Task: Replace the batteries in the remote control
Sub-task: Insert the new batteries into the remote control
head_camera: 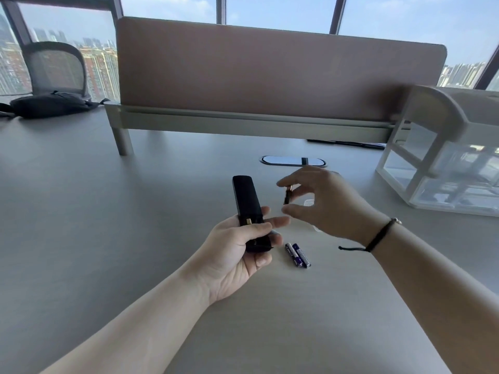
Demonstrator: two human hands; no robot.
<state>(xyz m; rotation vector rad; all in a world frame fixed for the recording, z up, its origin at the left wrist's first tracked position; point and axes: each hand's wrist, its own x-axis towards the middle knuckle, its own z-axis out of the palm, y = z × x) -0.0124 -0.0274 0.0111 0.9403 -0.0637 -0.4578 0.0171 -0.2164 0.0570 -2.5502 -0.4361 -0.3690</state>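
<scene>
I'm pinching a light, slippery battery [287, 195] end-to-end in my right hand [324, 203]; my left hand [243, 249] is gripping the rigid remote [247, 203] low.

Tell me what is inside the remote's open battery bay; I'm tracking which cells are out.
One dark, gold-tipped battery still sits in the remote. The left hand covers the rest of the bay. The right hand pinches a similar battery outside it.

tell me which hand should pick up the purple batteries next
Right. The right hand hovers above the purple batteries, pinching only a dark battery; the left hand is occupied holding the remote.
</scene>
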